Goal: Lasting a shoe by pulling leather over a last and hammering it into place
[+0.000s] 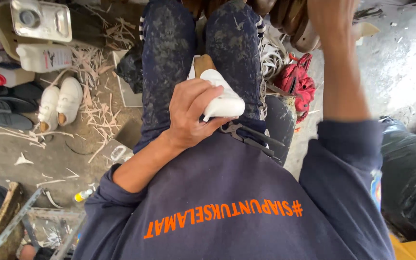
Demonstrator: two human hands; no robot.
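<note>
Head view, person seated, looking down at own lap.

Left hand [188, 115]: grip closed around a white shoe [222, 98] on a last, held on the lap between the knees. Fingers wrap the white upper; a tan wooden part [203, 63] sticks out at the far end.

Right hand [331, 19]: raised to the top edge, reaching at a stack of brown wooden shoe lasts [290, 21]. Hand is blurred and partly cropped, so can't tell whether its grip is wide or closed on anything.

Pliers [249, 135]: one pair, dark handles, lying on the lap just beside the left hand, touching the sweatshirt.

Containers:
- One metal tin can [39, 19], rectangular, round cap on top, top left. Contents not visible.
- One white plastic jug [44, 58], on its side just below the tin. Contents not visible.
- One black plastic bag [410, 178] at right, bulging, contents hidden.
- One small bottle with yellow cap [84, 195] lying on the floor, lower left.

Other counts:
- Two white shoes [59, 103] side by side on the floor at left, well apart from the hands.
- One red bag [297, 82] right of the knees.
- Dark sandals [1, 110] at the left edge, count unclear.
- Wood shavings [97, 110] scattered over the floor, too many to count.
</note>
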